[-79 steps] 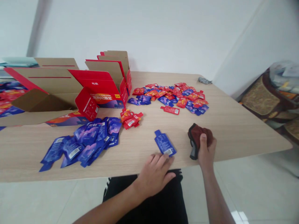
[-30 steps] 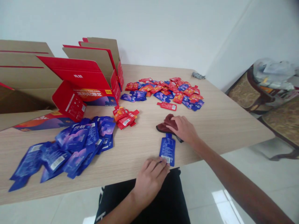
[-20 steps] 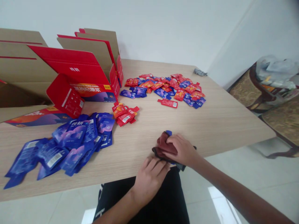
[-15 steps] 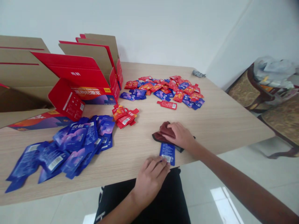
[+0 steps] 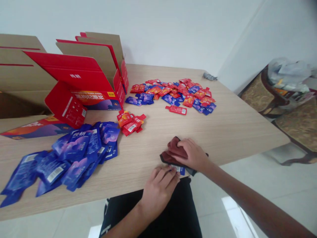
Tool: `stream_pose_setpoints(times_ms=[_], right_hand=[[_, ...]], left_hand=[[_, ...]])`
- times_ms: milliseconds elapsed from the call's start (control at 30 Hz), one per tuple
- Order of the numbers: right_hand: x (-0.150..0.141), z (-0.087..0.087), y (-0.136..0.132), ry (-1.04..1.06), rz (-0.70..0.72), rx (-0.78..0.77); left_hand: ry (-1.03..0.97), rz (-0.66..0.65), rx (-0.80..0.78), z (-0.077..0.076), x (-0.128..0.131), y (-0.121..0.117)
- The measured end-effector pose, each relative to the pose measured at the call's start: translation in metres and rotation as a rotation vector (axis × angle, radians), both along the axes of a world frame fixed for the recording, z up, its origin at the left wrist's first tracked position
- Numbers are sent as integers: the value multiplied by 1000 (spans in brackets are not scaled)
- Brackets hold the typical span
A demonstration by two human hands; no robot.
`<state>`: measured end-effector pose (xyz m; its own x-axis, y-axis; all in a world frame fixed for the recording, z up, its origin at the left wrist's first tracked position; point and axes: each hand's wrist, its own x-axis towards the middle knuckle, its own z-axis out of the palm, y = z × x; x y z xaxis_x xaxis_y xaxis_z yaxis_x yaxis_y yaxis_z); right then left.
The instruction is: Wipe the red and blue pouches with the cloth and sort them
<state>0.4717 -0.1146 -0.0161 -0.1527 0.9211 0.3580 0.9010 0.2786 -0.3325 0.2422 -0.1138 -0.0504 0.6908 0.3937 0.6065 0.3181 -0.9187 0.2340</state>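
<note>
A single blue sachet (image 5: 181, 170) lies at the near edge of the wooden table (image 5: 237, 129), almost wholly covered. My right hand (image 5: 192, 154) presses a dark red cloth (image 5: 173, 150) down on it, fingers curled over the cloth. My left hand (image 5: 159, 186) rests at the table edge, its fingertips flat on the sachet's near end, pinning it.
A pile of blue sachets (image 5: 64, 155) lies at the left, a small red stack (image 5: 130, 122) in the middle, a mixed red and blue heap (image 5: 178, 94) farther back. Open red cartons (image 5: 81, 82) stand at the back left. Upholstered chairs (image 5: 287, 109) stand to the right.
My right hand brought the cloth from the right onto the sachet and has rubbed it back and forth; it now sits nearer me, covering most of the sachet. The left hand stayed put.
</note>
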Motion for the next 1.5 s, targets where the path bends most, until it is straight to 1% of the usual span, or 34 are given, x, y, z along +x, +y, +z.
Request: stream_pose_setpoints(times_ms=[67,133,200,267,333,400,433,500,567,700,800,867,933,967,1000,1033,1067,1133,1167,1200,1233,1300,1400,1467,1500], right_hand=[[18,-1,27,-25,-85,34],[37,5,49,-34,-152,78],[51,12,55,-24,-242,142],[57,17,45,46,-385,241],[57,16,24,190,-553,337],[55,10,1,342,-690,365],[54,5,-9,400,-741,347],[53,-5,-23,502,-821,298],[55,-13,-29,602,-881,276],[63,-16,-27,795,-940,328],[66,-14,-25,862,-953,348],[66,-14,-25,877,-952,351],[66,-14,-25,886,-949,353],[66,-14,-25,888,-948,355],[66,-14,-26,890,-948,355],[66,-14,-26,891,-947,353],[66,-15,-26,891,-946,351],[66,-15,-26,887,-946,345],[67,-14,-26,883,-946,342],[67,-14,-26,878,-948,339],[67,-14,-26,872,-950,335],[67,-13,-26,862,-952,327],[67,-13,-27,852,-952,311],[67,-13,-27,849,-955,297],[67,-13,-27,850,-959,289]], left_hand=[[-19,-9,16,-1,0,0],[-9,-13,21,-1,1,-1],[47,-7,5,5,1,-1],[145,-5,-63,18,5,0],[224,5,-156,33,12,3],[250,39,-218,45,22,8],[247,67,-228,48,27,10],[237,124,-218,47,37,12],[236,159,-175,38,43,9],[305,178,-93,17,41,1],[373,190,-53,10,34,-1],[367,157,-34,9,27,1],[298,58,-55,13,19,4],[238,5,-96,17,14,6],[169,-25,-172,22,10,9],[94,-15,-277,27,7,12],[15,40,-402,33,4,16],[-134,240,-653,42,1,26],[-187,342,-745,45,1,31],[-213,414,-804,47,2,36],[-220,456,-834,47,3,41],[-189,482,-836,44,6,47],[-145,512,-794,38,8,49],[-74,542,-731,37,8,46],[-22,549,-673,36,7,45]])
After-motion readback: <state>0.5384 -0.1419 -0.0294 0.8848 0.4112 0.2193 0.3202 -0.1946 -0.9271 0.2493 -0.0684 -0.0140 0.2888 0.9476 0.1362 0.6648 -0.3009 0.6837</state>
